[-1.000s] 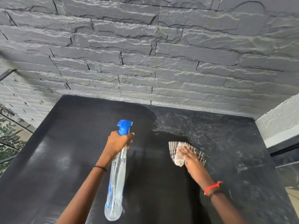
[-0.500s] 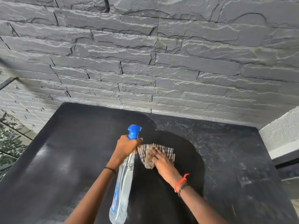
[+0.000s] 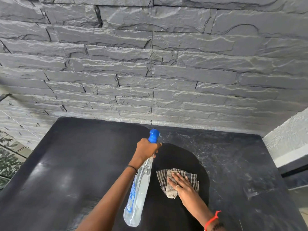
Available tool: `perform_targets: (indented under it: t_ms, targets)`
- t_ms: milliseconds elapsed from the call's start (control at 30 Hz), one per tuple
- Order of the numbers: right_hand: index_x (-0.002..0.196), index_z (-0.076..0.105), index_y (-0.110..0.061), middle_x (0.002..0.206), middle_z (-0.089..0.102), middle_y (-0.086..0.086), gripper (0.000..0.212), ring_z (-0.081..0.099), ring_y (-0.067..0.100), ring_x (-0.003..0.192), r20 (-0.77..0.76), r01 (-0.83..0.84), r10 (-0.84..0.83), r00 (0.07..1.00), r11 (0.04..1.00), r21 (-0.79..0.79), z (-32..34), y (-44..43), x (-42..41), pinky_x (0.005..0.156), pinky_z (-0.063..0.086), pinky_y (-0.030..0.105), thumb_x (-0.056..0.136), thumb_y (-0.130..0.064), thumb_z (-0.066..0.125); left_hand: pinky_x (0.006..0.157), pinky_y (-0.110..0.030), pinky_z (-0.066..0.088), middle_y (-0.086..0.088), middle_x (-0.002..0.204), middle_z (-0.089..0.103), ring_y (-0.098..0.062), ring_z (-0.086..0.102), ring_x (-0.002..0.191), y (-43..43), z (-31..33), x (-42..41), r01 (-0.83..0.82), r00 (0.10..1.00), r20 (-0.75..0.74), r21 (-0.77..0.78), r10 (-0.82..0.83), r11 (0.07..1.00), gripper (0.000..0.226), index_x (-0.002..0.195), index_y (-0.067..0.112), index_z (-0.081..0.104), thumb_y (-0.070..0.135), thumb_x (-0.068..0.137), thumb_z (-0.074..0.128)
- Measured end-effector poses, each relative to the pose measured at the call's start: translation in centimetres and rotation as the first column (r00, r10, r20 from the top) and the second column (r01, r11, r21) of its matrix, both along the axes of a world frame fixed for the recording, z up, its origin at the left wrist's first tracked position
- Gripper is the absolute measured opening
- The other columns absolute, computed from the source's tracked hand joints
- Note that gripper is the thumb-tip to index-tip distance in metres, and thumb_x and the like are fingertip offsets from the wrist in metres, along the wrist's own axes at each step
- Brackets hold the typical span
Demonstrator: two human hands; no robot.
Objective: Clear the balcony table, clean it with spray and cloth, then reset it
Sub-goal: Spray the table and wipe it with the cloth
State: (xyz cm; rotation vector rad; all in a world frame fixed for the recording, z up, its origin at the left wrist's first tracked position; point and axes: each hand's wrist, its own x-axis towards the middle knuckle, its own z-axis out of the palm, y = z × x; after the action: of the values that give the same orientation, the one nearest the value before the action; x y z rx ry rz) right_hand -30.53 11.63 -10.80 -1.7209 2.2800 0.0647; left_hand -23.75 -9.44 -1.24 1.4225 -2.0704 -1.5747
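Observation:
A black table (image 3: 70,172) fills the lower half of the view. My left hand (image 3: 146,150) grips the neck of a clear spray bottle (image 3: 140,189) with a blue nozzle, held above the table with the nozzle pointing away. To its right lies a checked cloth (image 3: 191,178) flat on the tabletop. My right hand (image 3: 181,185) presses on the cloth with straight fingers. The surface right of the cloth looks streaked and pale; around the cloth it is dark and wet.
A dark grey stone wall (image 3: 150,72) rises right behind the table's far edge. A white textured wall (image 3: 290,139) stands at the right. Glass railing with foliage behind it (image 3: 8,160) borders the left side.
My right hand has drawn the cloth from mid-table leftward and then toward me. The bottle has stayed in my left hand, shifting slightly with the view.

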Motion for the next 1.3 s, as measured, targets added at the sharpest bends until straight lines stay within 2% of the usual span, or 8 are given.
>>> perform_targets:
  t_ms: [333, 467, 567, 700, 767, 867, 1167, 1300]
  targets:
    - [0.111, 0.071, -0.029, 0.122, 0.067, -0.004, 0.085, 0.064, 0.015, 0.112, -0.008, -0.015, 0.015, 1.0, 0.997, -0.07, -1.2, 0.3, -0.1, 0.114, -0.013, 0.023, 0.033, -0.006, 0.093, 0.045, -0.01, 0.043, 0.002, 0.052, 0.059, -0.004, 0.05, 0.033, 3.8, 1.7, -3.9, 0.181, 0.983, -0.038, -0.008, -0.181, 0.984, 0.027, 0.06, 0.01, 0.06, 0.023, 0.082, 0.07]
    - [0.105, 0.074, -0.03, 0.118, 0.069, -0.004, 0.083, 0.066, 0.014, 0.108, -0.012, -0.015, 0.014, 1.0, 0.991, -0.13, -2.0, 0.2, -0.4, 0.104, 0.04, 0.029, 0.028, -0.009, 0.095, 0.043, -0.006, 0.038, 0.009, 0.04, 0.052, -0.003, 0.048, 0.032, 4.9, 2.8, -5.6, 0.197, 0.978, -0.066, -0.002, -0.197, 0.98, 0.029, 0.064, 0.008, 0.06, 0.025, 0.085, 0.069]
    - [0.102, 0.075, -0.029, 0.116, 0.07, -0.002, 0.077, 0.068, 0.016, 0.106, -0.003, -0.014, 0.013, 1.0, 0.984, -0.179, -2.4, 0.2, -0.4, 0.086, 0.054, 0.035, 0.03, -0.011, 0.096, 0.042, -0.006, 0.037, 0.004, 0.047, 0.054, -0.004, 0.049, 0.035, 5.4, 3.6, -6.6, 0.218, 0.974, -0.063, -0.013, -0.218, 0.976, 0.03, 0.064, 0.008, 0.058, 0.027, 0.085, 0.068]
    - [0.117, 0.068, -0.025, 0.129, 0.062, 0.001, 0.077, 0.06, 0.02, 0.119, 0.047, 0.045, -0.038, 0.998, 0.983, -0.178, -2.1, 0.4, -0.5, 0.096, 0.048, 0.04, 0.047, -0.001, 0.089, 0.047, -0.012, 0.043, -0.002, 0.053, 0.059, -0.004, 0.05, 0.035, 4.6, 4.3, -6.2, 0.165, 0.982, -0.089, -0.014, -0.165, 0.986, 0.028, 0.061, 0.011, 0.058, 0.023, 0.083, 0.07]
    - [0.14, 0.046, -0.022, 0.153, 0.033, 0.004, 0.075, 0.03, 0.025, 0.142, 0.143, 0.027, -0.004, 0.99, 0.987, -0.16, -2.5, 0.5, -0.9, 0.116, 0.017, 0.045, 0.076, 0.011, 0.064, 0.058, -0.023, 0.048, -0.008, 0.063, 0.065, -0.012, 0.056, 0.045, 3.8, 4.4, -5.1, 0.146, 0.984, -0.106, -0.006, -0.146, 0.989, 0.024, 0.064, 0.009, 0.062, 0.023, 0.082, 0.071]
    - [0.151, 0.018, -0.027, 0.16, 0.002, -0.002, 0.074, -0.002, 0.018, 0.148, 0.18, 0.063, -0.03, 0.983, 0.982, -0.181, -3.8, -0.1, -3.0, 0.118, -0.013, 0.026, 0.09, 0.011, 0.036, 0.062, -0.028, 0.048, -0.007, 0.063, 0.069, -0.015, 0.057, 0.05, 1.7, 4.1, -2.9, 0.089, 0.989, -0.118, 0.006, -0.087, 0.996, 0.024, 0.069, 0.006, 0.068, 0.027, 0.08, 0.072]
    - [0.146, 0.035, -0.01, 0.158, 0.021, 0.007, 0.054, 0.016, 0.019, 0.147, 0.147, 0.333, -0.302, 0.942, 0.896, -0.293, -2.2, -11.9, -13.6, 0.121, 0.005, 0.025, 0.094, 0.005, 0.036, 0.052, -0.021, 0.042, 0.005, 0.046, 0.061, -0.01, 0.051, 0.038, -4.1, 1.8, 4.6, -0.124, 0.988, -0.092, -0.031, 0.121, 0.992, 0.025, 0.063, 0.011, 0.066, 0.027, 0.083, 0.071]
    - [0.144, 0.038, -0.012, 0.157, 0.023, 0.007, 0.051, 0.016, 0.02, 0.147, 0.137, 0.276, -0.246, 0.959, 0.919, -0.282, -1.8, -18.0, -11.2, 0.12, 0.009, 0.028, 0.095, -0.001, 0.036, 0.062, -0.03, 0.042, -0.016, 0.065, 0.065, -0.018, 0.052, 0.049, -5.6, 0.9, 6.3, -0.164, 0.98, -0.118, -0.002, 0.163, 0.986, 0.026, 0.064, 0.008, 0.067, 0.027, 0.083, 0.07]
